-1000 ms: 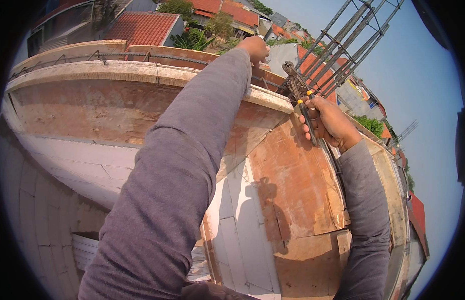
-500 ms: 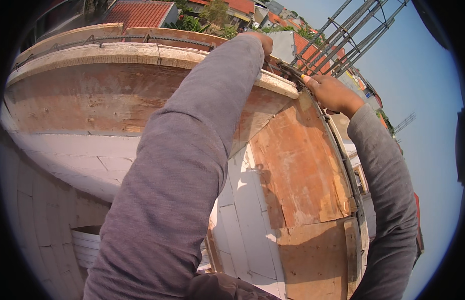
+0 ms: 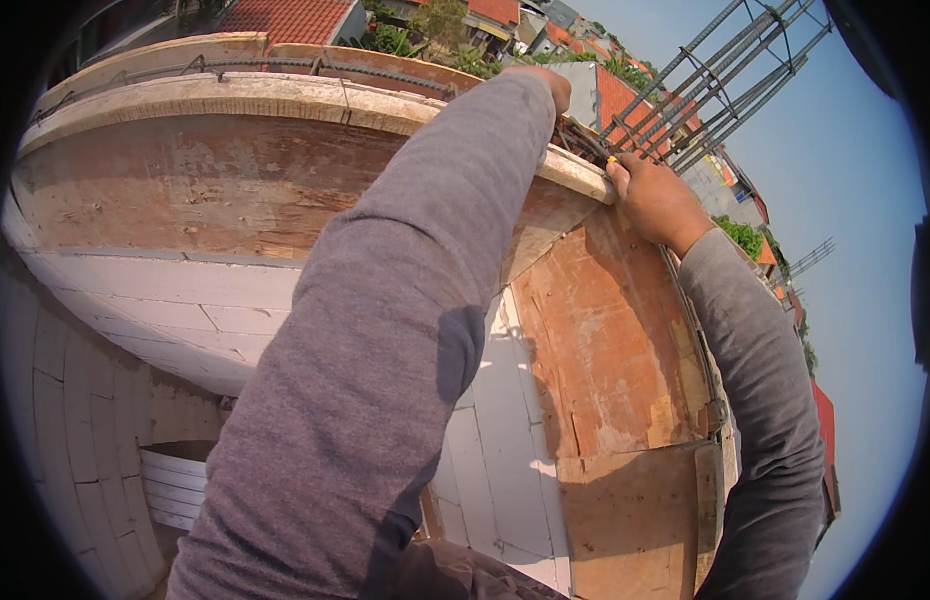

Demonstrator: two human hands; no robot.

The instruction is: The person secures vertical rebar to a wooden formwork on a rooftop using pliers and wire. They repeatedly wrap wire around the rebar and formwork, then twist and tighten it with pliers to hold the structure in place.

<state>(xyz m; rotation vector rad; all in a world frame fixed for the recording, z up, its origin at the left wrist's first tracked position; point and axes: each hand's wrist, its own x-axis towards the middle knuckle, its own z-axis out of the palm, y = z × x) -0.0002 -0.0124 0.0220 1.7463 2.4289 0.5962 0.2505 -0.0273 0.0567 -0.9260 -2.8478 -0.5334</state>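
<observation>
My left hand (image 3: 559, 90) reaches over the top of the wooden formwork (image 3: 175, 180), near the corner. Its sleeve covers most of it, and its fingers are out of sight behind the edge. Close by, my right hand (image 3: 663, 200) is closed at the corner, beside the steel reinforcing bars (image 3: 585, 143). A small yellow-orange bit (image 3: 612, 163) shows at its fingertips; what it belongs to cannot be made out. Between the formwork boards runs a ribbed steel bar (image 3: 385, 82) with bent ties.
A bundle of upright rebar (image 3: 725, 85) rises just beyond my hands. Pale block walls (image 3: 490, 430) stand below the plywood panels (image 3: 615, 340). Red tiled roofs (image 3: 285, 22) and trees lie beyond the far edge.
The right hand has shifted slightly in toward the corner, its wrist lower against the board. The left hand remains over the edge while the whole view has moved a little.
</observation>
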